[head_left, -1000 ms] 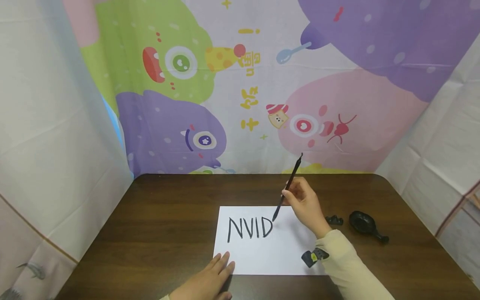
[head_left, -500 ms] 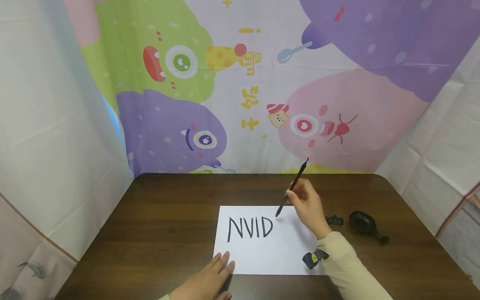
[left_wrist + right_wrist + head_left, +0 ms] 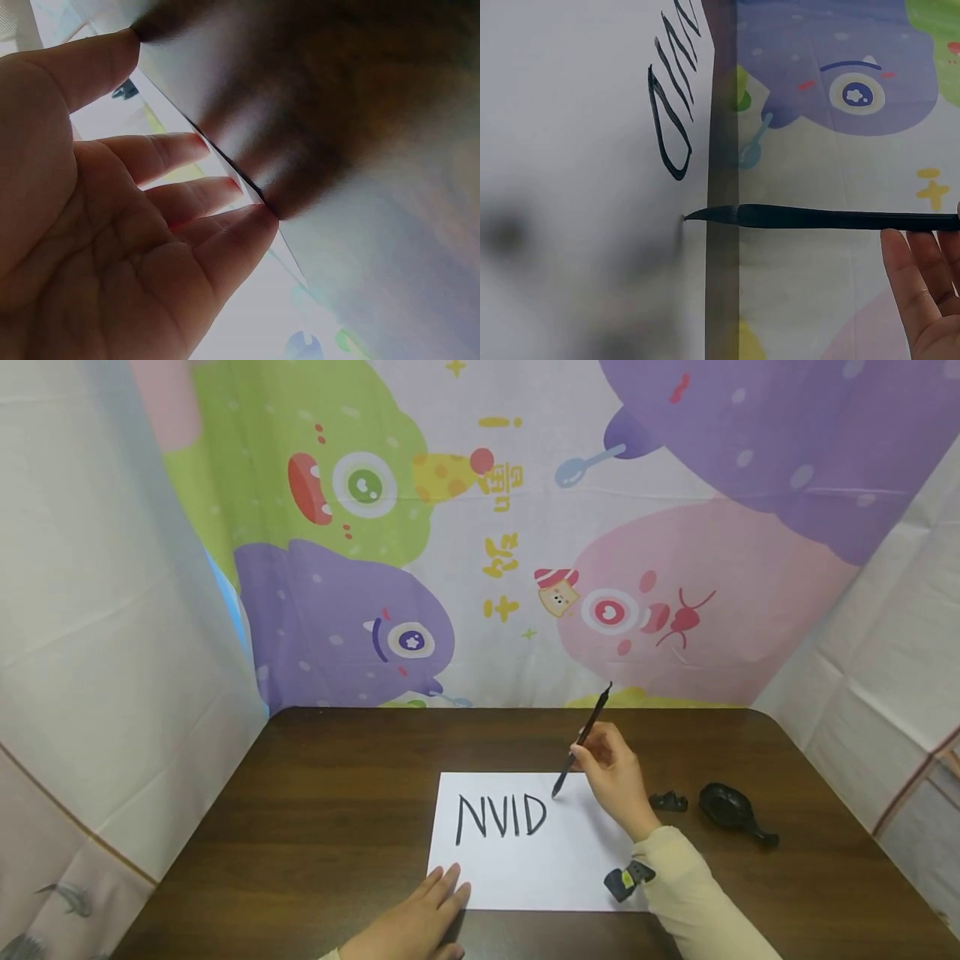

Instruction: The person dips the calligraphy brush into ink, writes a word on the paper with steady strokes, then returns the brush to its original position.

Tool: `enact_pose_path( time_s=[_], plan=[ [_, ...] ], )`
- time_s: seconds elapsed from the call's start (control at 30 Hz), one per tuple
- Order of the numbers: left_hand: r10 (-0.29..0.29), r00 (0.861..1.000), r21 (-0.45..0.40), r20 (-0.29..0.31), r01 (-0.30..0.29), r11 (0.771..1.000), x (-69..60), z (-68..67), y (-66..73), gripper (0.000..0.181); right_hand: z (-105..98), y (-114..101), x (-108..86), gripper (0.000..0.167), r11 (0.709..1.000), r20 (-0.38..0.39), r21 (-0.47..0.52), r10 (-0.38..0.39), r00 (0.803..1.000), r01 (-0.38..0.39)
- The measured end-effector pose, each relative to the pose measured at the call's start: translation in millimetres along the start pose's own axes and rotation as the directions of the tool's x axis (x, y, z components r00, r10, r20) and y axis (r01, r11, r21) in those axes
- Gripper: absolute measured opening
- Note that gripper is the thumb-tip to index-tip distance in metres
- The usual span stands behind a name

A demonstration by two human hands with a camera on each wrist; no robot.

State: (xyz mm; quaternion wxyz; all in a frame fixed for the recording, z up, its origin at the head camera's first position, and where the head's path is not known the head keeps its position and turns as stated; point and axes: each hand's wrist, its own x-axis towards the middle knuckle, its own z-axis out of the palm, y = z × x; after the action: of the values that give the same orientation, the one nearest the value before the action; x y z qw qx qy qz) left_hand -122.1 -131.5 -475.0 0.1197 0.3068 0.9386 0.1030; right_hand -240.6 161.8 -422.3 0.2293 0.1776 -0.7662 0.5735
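Observation:
A white sheet of paper [image 3: 525,877] lies on the table with the black letters "NVID" [image 3: 501,816] across its upper left. My right hand [image 3: 613,772] pinches a dark writing brush [image 3: 588,727], tilted with its handle end up and to the right. In the right wrist view the brush tip [image 3: 697,215] is at the paper, just past the letter D [image 3: 671,135]; whether it touches I cannot tell. My left hand [image 3: 416,914] rests with straight fingers on the sheet's lower left corner. The left wrist view shows that palm [image 3: 112,247] with fingertips against the surface.
Right of the paper, a small black brush rest [image 3: 670,802] sits partly behind my right wrist. Beside it lies a black long-handled dish [image 3: 727,807]. The dark wooden table [image 3: 322,827] ends at a cartoon-printed curtain [image 3: 495,677], with pale cloth at both sides.
My right hand and the brush have shifted slightly right from the end of the D, then the tip has come down a little. The left hand stays in place.

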Motion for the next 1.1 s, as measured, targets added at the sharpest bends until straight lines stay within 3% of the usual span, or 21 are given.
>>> enact_pose_path(
  time_s=[0.27, 0.6, 1.1],
  plan=[
    [0.000, 1.000, -0.013, 0.006, 0.000, 1.000, 0.0, -0.1, -0.3, 0.068, 0.0, -5.7, -1.2, 0.021, 1.000, 0.022, 0.018, 0.016, 1.000, -0.017],
    [0.018, 1.000, 0.004, -0.024, -0.018, 1.000, -1.5, 1.1, -0.2, 0.067, -0.7, -7.3, -2.9, 0.021, 0.999, 0.056, -0.036, 0.036, 0.998, -0.034],
    [-0.019, 1.000, -0.023, 0.017, 0.020, 1.000, 1.7, 0.6, 0.4, 0.067, -1.5, -10.9, -3.2, 0.020, 0.998, 0.123, -0.059, 0.021, 0.992, -0.014]
  ],
)
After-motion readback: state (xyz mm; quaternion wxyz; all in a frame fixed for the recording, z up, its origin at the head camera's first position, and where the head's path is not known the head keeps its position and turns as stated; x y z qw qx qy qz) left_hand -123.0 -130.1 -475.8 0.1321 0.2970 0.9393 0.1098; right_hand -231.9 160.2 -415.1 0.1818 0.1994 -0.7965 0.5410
